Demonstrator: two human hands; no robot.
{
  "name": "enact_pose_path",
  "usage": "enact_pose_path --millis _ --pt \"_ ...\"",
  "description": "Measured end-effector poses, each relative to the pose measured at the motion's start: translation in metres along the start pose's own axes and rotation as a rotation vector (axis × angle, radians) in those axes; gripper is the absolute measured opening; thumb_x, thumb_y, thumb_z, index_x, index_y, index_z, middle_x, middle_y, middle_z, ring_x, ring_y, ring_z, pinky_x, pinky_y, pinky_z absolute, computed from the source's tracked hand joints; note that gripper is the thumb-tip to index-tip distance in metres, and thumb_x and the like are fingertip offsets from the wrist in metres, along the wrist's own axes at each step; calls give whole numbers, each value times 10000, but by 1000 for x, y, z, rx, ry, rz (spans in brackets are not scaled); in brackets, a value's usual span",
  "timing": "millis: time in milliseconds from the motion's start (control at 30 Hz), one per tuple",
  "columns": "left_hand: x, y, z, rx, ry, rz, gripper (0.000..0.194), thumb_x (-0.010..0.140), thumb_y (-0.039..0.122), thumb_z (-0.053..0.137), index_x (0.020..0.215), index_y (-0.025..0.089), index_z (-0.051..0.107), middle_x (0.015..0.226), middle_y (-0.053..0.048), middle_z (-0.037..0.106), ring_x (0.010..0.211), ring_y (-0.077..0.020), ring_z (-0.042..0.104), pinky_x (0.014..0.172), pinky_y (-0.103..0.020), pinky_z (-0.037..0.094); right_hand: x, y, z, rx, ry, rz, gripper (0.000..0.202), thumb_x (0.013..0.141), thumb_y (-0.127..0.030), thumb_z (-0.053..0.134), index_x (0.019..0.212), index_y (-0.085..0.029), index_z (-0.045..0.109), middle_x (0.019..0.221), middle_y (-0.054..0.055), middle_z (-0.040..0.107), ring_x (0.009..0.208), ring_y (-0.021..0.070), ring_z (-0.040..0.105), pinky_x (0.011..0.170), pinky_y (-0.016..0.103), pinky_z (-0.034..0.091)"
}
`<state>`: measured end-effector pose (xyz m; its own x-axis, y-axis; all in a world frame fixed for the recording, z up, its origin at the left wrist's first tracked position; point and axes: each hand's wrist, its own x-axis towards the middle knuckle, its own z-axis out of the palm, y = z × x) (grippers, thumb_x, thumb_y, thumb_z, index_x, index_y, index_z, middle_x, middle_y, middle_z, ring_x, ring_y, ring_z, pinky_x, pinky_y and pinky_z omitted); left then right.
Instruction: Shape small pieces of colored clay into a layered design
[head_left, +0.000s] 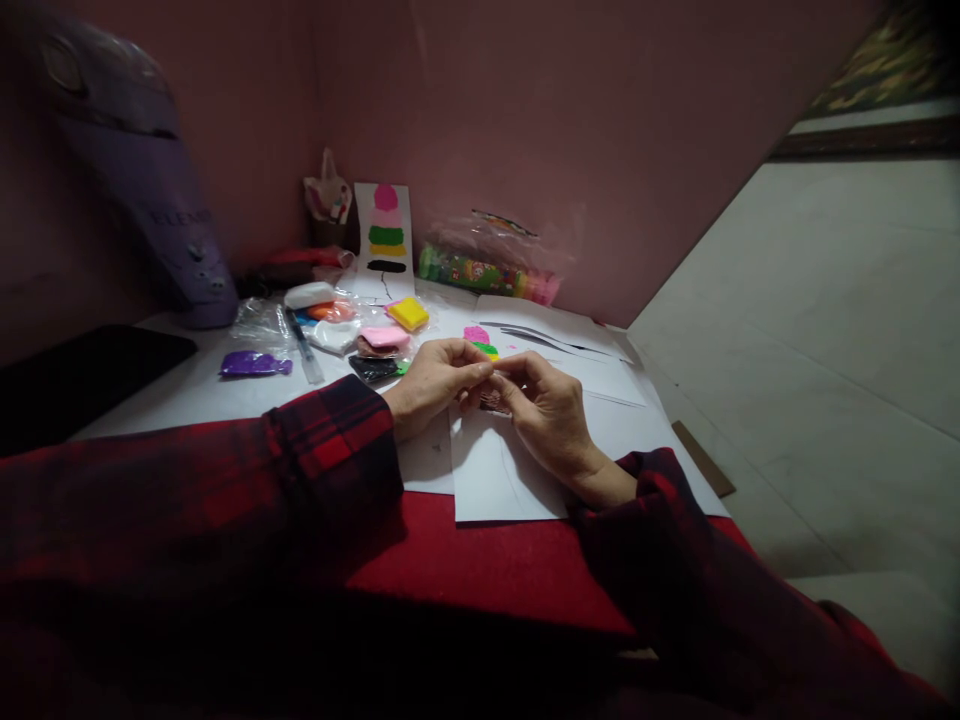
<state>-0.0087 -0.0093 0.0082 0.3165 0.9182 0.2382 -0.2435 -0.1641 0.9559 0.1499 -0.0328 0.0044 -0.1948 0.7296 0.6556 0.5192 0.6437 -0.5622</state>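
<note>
My left hand (439, 380) and my right hand (551, 415) meet fingertip to fingertip over a white sheet of paper (502, 485). Both are closed in a pinch; whatever sits between the fingertips is too small or hidden to name. Below them, partly covered by the fingers, a brown patch (493, 400) shows on the sheet. Just beyond the fingertips lie a pink patch (475, 334) and a green patch (487, 350) with a bit of yellow. Left of my left hand are packets of soft coloured clay, among them a black packet (373, 369) and a pink packet (384, 341).
A card with coloured bands (386, 235) leans on the wall. Beside it lies a plastic-wrapped clay pack (487, 273). More packets, yellow (409, 314) and purple (255, 364), lie leftward with a capped pen (304, 348). A large purple bottle (161, 190) stands at far left.
</note>
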Motion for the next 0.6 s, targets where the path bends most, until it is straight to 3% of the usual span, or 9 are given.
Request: enact_pose_path --millis 133,267,600 --pt "-1 5 4 12 84 3 134 783 86 654 668 118 592 536 8 605 384 -60 481 406 -185 325 0 0 1 31 25 28 76 891 -263 639 857 -196 651 783 22 701 663 153 634 643 309 518" --pt "-1 4 3 -30 134 -14 175 763 141 723 669 128 576 523 21 582 400 -66 489 405 -186 336 -1 3 2 51 57 49 68 879 -265 645 853 -202 643 757 8 676 638 148 622 616 302 515" --pt "-1 1 -1 -94 80 -70 127 805 121 677 699 120 608 572 -5 609 415 -73 495 399 -193 360 0 5 2 76 73 98 51 882 -249 628 858 -204 630 763 8 659 653 149 596 606 296 496"
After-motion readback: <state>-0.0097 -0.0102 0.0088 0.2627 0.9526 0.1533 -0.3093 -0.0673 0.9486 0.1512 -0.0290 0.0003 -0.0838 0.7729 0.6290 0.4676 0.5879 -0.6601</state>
